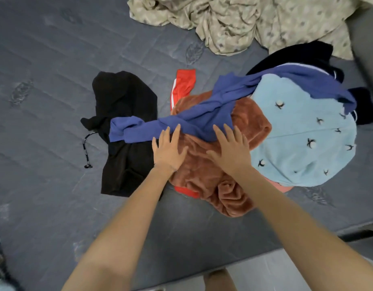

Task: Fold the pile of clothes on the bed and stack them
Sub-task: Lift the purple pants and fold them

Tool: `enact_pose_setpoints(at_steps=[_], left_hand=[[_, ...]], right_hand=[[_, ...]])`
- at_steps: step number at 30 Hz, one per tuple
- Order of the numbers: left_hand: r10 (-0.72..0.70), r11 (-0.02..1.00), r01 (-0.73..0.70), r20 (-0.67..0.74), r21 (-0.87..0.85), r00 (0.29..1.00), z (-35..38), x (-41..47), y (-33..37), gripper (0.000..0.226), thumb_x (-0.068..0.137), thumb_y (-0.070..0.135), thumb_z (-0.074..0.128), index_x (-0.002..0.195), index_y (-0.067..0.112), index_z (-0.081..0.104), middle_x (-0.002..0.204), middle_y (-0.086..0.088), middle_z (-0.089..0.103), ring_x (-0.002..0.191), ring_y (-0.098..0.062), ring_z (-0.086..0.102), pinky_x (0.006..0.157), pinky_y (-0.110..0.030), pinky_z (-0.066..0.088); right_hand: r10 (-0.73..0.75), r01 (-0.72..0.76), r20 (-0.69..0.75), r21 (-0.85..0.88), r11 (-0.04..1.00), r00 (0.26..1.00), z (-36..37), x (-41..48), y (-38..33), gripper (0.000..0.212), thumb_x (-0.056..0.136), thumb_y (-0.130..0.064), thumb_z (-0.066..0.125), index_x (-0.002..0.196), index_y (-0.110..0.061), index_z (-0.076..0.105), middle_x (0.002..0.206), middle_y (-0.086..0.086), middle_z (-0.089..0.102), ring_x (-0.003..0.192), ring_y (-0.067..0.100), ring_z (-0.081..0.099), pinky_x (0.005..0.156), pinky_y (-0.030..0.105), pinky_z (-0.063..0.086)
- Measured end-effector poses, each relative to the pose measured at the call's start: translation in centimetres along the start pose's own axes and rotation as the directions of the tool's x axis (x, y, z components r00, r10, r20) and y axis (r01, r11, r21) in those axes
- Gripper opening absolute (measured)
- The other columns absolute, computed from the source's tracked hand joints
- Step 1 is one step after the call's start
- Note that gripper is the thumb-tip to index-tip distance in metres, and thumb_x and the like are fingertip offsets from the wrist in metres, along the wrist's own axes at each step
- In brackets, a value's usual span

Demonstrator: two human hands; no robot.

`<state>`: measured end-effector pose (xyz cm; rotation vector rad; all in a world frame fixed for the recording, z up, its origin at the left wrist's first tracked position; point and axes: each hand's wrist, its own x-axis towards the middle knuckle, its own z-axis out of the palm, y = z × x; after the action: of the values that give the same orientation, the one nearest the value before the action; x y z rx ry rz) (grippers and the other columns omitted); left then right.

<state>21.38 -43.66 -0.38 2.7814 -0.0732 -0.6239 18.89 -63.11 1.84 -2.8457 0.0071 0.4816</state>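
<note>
Burying much of what lies under it, the brown fleece (204,171) sits in the middle of the pile on the bed (44,80). Of the red piece (184,80) only a white-striped strip beyond the fleece and a corner at its near edge show. A blue top (202,114) drapes across the far side of the fleece, one end bunched to its left, the other running right and out of sight behind a pale blue garment (303,133). That garment overlaps the fleece's right edge and hides all but a sliver of something pink (282,186). Its small dark prints are too blurred to make out. Beyond it a dark garment (296,53) is mostly covered. Left of the fleece lies a black piece (122,101) with a cord (86,150) trailing onto the bed. The left hand (169,151) rests flat on the fleece's left side, fingers spread and straight, tips touching the blue top. The right hand (229,151) lies flat on the fleece just beside it, fingers spread, tips on the blue top. Neither hand grips anything. The bed is grey and quilted, with stitched leaf shapes. A crumpled patterned sheet (244,17), cut off by the frame, lies well beyond the fleece. Pale floor (265,274) shows at the bed's near edge.
</note>
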Motion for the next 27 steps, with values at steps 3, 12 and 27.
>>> enact_pose_setpoints(at_steps=[3, 12, 27], left_hand=[[0.005, 0.999, -0.005, -0.009, 0.035, 1.000, 1.3, 3.6, 0.9, 0.067, 0.099, 0.042, 0.039, 0.152, 0.030, -0.001, 0.160, -0.009, 0.002, 0.148, -0.023, 0.000, 0.116, -0.048, -0.002], [-0.012, 0.997, 0.014, -0.030, 0.075, 0.999, 2.5, 6.9, 0.6, 0.039, 0.101, 0.027, 0.041, 0.140, 0.019, 0.044, 0.160, -0.006, 0.010, 0.148, -0.025, -0.002, 0.116, -0.049, -0.004], [-0.065, 0.846, -0.163, -0.401, -0.508, 0.914, -5.1, -1.6, -3.1, 0.012, 0.099, 0.013, 0.048, 0.092, 0.003, 0.051, 0.068, 0.000, 0.047, 0.060, -0.017, 0.043, 0.056, -0.030, 0.030]], right_hand=[[-0.006, 0.007, 0.025, -0.041, 0.999, 1.000, 0.4, 4.0, 2.5, 0.075, 0.094, -0.050, 0.049, 0.154, -0.028, 0.009, 0.161, 0.007, 0.008, 0.148, 0.034, 0.005, 0.117, 0.049, 0.010], [-0.069, 0.066, -0.080, -0.037, 0.997, 0.994, 2.2, 8.1, 5.5, 0.035, 0.090, -0.024, 0.064, 0.120, -0.006, 0.063, 0.138, 0.019, 0.050, 0.136, 0.041, 0.034, 0.112, 0.056, 0.020], [-0.161, 0.287, -0.381, 0.303, 0.909, 0.910, -4.0, 3.1, -7.1, 0.020, 0.099, -0.019, 0.048, 0.090, -0.003, 0.058, 0.077, 0.014, 0.063, 0.070, 0.032, 0.056, 0.059, 0.038, 0.032]])
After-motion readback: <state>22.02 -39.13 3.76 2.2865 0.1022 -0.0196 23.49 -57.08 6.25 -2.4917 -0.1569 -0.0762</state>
